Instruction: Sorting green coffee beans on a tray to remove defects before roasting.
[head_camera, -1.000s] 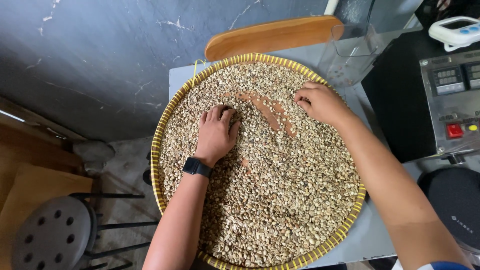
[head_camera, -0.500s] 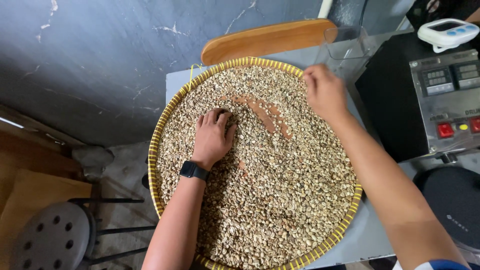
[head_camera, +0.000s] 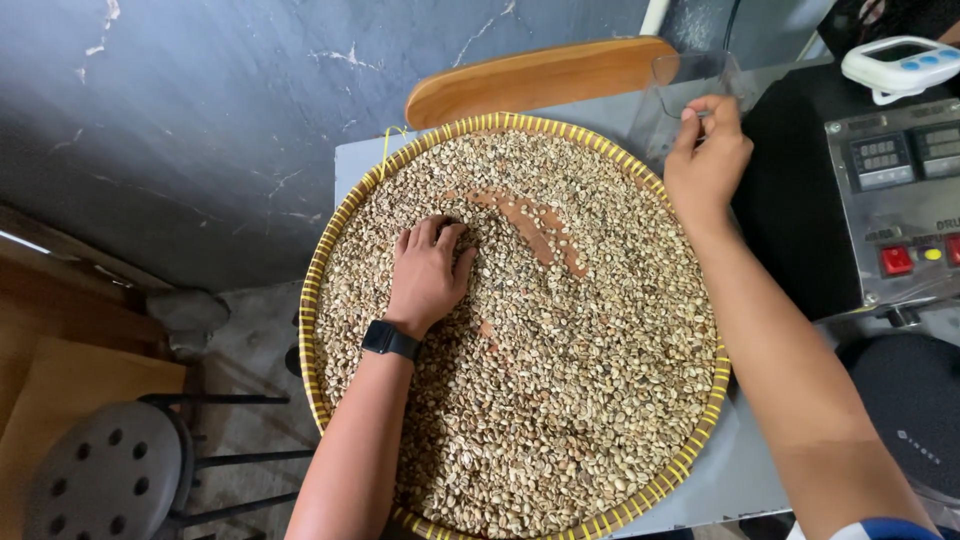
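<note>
A big round woven tray with a yellow rim (head_camera: 312, 290) lies on a grey table, filled with several pale green coffee beans (head_camera: 560, 380). A bare brown streak of tray bottom (head_camera: 530, 225) shows near its middle. My left hand (head_camera: 428, 272), a dark watch on its wrist, rests flat on the beans with fingers spread. My right hand (head_camera: 706, 158) is raised past the tray's far right rim, fingertips pinched together over a clear plastic cup (head_camera: 690, 85). Whether a bean is between the fingertips cannot be seen.
A wooden board (head_camera: 540, 78) lies behind the tray. At the right stands a machine with a metal control panel (head_camera: 900, 200) and a white timer (head_camera: 900, 62) on top. A round dark scale (head_camera: 905, 420) sits lower right. A grey stool (head_camera: 100, 475) stands lower left.
My right hand lifted off the beans and moved up and right, over the rim to the clear cup. My left hand stayed on the beans.
</note>
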